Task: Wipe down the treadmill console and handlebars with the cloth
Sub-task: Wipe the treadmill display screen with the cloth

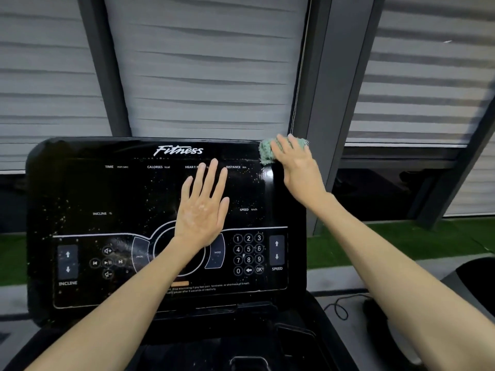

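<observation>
A black treadmill console [101,188] fills the middle of the head view, its glossy face speckled with dust and droplets. My left hand [201,207] lies flat on the screen's centre, fingers spread, holding nothing. My right hand [297,167] presses a bunched green cloth [266,152] against the console's top right corner. Part of the cloth is hidden under my fingers. The handlebars are not clearly in view.
Grey blinds [203,76] and dark window posts [321,103] stand behind the console. A strip of green turf [401,245] and a black cable [337,309] lie on the floor at right. A dark tray area [241,344] sits below the console.
</observation>
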The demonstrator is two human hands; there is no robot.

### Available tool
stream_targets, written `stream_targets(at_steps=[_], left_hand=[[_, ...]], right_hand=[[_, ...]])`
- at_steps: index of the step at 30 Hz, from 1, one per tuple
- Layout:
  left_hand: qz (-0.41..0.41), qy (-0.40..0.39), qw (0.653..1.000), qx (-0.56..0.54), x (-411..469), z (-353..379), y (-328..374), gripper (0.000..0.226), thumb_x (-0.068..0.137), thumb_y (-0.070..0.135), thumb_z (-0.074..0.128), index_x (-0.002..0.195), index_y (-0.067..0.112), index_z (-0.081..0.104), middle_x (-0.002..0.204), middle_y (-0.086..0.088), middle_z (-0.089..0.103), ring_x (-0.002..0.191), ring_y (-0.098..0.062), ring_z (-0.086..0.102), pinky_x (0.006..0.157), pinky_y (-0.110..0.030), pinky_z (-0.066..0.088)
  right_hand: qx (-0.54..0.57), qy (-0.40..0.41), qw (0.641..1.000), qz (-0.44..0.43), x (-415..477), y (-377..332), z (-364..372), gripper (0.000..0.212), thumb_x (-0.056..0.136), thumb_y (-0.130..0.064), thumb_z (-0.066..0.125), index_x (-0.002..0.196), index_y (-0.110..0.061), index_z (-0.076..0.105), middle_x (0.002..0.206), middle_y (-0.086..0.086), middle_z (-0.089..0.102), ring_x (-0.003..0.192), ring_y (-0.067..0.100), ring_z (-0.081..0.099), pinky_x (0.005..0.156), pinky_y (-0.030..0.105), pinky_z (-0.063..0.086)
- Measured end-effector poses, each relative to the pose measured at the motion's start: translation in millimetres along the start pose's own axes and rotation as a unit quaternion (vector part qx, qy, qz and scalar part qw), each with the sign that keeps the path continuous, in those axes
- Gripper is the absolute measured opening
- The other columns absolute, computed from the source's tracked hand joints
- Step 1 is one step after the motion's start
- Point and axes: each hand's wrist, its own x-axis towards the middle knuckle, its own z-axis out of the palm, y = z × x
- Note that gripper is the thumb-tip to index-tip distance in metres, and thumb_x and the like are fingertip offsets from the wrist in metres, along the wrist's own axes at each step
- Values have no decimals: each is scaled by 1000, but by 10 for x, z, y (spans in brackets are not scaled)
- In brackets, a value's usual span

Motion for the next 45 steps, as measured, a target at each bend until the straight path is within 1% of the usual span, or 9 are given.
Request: stream_targets(at_steps=[7,14,17,20,24,28,34,38,45], left_hand=[[-1,3,1000,6,5,0,1,62,101,36,29,156,12,16,164,-13,8,151,-31,11,118,-47,16],[1,6,1000,8,-4,2,-5,61,101,36,28,156,12,17,164,-13,9,151,-31,11,118,-46,16],[0,6,1000,5,-2,-4,-5,61,101,36,28,156,12,18,164,-13,9,151,-31,11,118,-46,17],[1,6,1000,-1,-9,-11,-6,61,101,36,28,156,12,18,164,-13,10,150,-31,12,118,-46,17],[4,6,1000,-4,-12,-14,-9,61,102,36,30,156,12,17,164,-13,10,150,-31,12,119,-46,16],[1,6,1000,-5,-13,-8,-10,61,102,35,30,156,13,16,164,-13,8,151,-31,11,119,-46,16],[4,3,1000,-3,-10,-21,-14,61,101,37,28,157,13,16,164,-12,7,150,-31,12,118,-46,17],[18,0,1000,-4,-8,-44,-44,61,102,37,27,157,13,14,164,-12,7,151,-30,11,119,-45,17],[-2,7,1000,24,109,-163,-430,61,102,36,29,157,13,16,165,-10,7,151,-25,12,118,-43,14]], right_hand=[[15,33,999,-26,-550,-240,194,62,75,14,36,133,-3,51,142,16,48,134,37,40,108,61,28],[95,-45,991,-78,-1975,-567,413,68,74,10,31,138,-11,41,144,6,42,140,22,27,115,51,18],[89,-112,981,-129,-2399,-592,403,76,66,13,42,138,-13,41,141,5,49,141,20,25,116,46,16],[105,-134,978,-120,-2537,-600,390,87,55,21,61,134,-14,50,139,3,52,137,22,33,112,50,26],[102,-118,976,-152,-2454,-522,330,70,68,12,42,131,-17,49,134,0,57,131,19,42,104,47,41],[57,-88,978,-178,-2154,-422,292,61,76,3,37,131,-17,51,136,0,55,131,20,45,113,46,21],[17,-9,994,-110,-1130,-344,204,76,57,20,66,127,-10,59,134,8,57,128,29,49,109,55,30],[16,10,999,-45,-383,-314,131,72,64,23,60,128,-9,58,135,11,56,129,36,47,105,61,26],[-16,9,999,-35,277,-407,37,69,65,26,57,127,-5,57,131,16,58,124,48,47,100,66,33]])
